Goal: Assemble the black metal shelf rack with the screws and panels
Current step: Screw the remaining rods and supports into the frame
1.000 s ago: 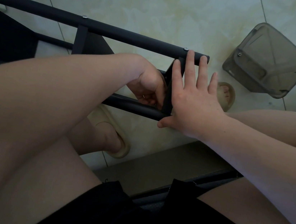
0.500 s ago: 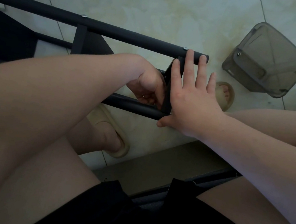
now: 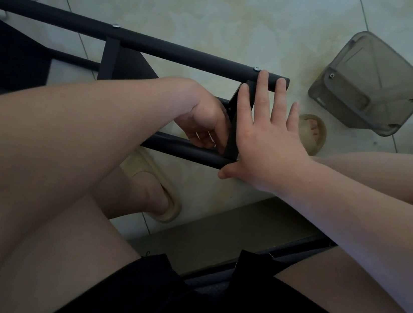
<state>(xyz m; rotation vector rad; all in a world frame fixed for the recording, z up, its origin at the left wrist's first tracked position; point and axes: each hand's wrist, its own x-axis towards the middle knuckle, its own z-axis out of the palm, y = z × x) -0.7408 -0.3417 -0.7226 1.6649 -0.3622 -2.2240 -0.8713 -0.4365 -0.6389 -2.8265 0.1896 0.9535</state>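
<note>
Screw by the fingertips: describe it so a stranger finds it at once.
Find the black tube across the floor. Follow it right, nearly to its end, where the right hand rests. The screw sits just left of the fingertips; the other screw is far left.

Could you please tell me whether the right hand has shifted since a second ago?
No: the right hand still lies flat, fingertips on the top tube just right of its end screw.

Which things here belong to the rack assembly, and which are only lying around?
Part of the job:
black rack frame, its screws, end panel, left hand, right hand pressing flat on the panel.

Only lying around:
grey plastic bin, beige slippers on the feet.
</note>
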